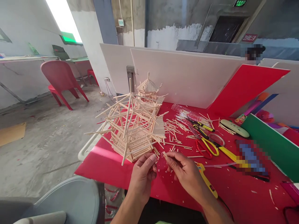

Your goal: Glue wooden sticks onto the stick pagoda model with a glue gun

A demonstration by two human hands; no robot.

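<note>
A pavilion model of thin wooden sticks, with open roof ribs, stands on the red tabletop. Behind it rises a smaller finished-looking stick tower with a pointed roof. Close to the model's front corner, my left hand is closed, thumb pressed to the curled index finger; whatever it may pinch is hidden. Just to its right, my right hand pinches a short wooden stick piece between thumb and forefinger. The two hands are slightly apart. A yellow glue gun lies beside my right forearm, partly under it.
Loose sticks litter the red table. Pliers, yellow-handled scissors and a green-covered board lie or lean at the right. White boards stand along the back. A grey stool is at lower left.
</note>
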